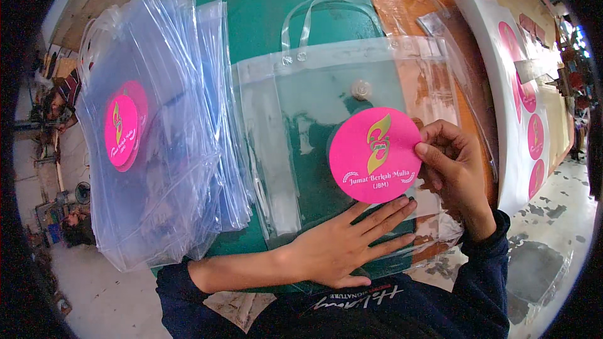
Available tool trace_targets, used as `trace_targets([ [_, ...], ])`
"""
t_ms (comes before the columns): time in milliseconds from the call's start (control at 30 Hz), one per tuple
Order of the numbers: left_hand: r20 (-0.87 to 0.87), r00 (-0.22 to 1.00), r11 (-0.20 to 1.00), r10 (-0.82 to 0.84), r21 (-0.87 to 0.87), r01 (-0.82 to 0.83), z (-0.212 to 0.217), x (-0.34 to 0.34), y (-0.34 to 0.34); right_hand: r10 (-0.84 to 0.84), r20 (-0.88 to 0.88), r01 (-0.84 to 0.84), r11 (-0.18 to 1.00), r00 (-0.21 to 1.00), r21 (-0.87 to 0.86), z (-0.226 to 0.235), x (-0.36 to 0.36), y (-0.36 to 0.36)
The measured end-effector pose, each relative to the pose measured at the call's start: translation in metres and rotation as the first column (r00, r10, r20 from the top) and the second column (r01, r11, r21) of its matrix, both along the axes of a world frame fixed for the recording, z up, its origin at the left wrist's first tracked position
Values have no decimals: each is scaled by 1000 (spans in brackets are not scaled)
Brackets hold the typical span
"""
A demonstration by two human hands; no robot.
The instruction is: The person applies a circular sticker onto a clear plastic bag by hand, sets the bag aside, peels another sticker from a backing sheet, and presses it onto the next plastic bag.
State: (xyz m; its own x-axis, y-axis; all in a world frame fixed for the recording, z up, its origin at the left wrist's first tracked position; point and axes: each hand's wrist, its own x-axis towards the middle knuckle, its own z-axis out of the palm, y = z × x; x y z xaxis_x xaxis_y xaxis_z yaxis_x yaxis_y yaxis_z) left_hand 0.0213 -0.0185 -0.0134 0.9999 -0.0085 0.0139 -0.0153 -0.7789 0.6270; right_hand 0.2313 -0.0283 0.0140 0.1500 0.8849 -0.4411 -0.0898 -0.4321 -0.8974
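Note:
A round pink sticker (352,150) with a green-yellow leaf-like emblem is pinched at its right edge by my right hand (455,172). It sits over the front of a clear plastic bag (301,88); I cannot tell whether it touches the plastic. The bag lies flat, with its looped clear handles (304,22) pointing away from me and a round snap button (361,90) near its top. Fingers spread, my left hand (348,242) lies flat on the lower part of the bag, just below the sticker.
To the left lies a stack of clear plastic bags (182,119), the top one bearing a pink round sticker (121,129). A white sheet of pink stickers (493,88) hangs along the right edge. The table has a green surface (251,0) and an orange-brown part (402,0).

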Motion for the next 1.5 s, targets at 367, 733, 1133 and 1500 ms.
trace_targets([
  [367, 15, 1000, 1000, 3, 12, -3, 0, 0, 0, 4, 24, -3, 1000, 1000, -20, 0, -2, 0],
  [733, 106, 984, 986, -144, 102, 133, -8, 0, -11, 9, 7, -9, 999, 1000, -39, 1, -3, 0],
  [1133, 152, 975, 985, -162, -42, 170, -14, -2, -12, 25, 52, -22, 998, 998, -54, 1, -4, 1],
  [1500, 151, 974, 984, -169, -25, 175, -13, -3, -13, 29, 46, -26, 998, 999, -55, 1, -4, 1],
])
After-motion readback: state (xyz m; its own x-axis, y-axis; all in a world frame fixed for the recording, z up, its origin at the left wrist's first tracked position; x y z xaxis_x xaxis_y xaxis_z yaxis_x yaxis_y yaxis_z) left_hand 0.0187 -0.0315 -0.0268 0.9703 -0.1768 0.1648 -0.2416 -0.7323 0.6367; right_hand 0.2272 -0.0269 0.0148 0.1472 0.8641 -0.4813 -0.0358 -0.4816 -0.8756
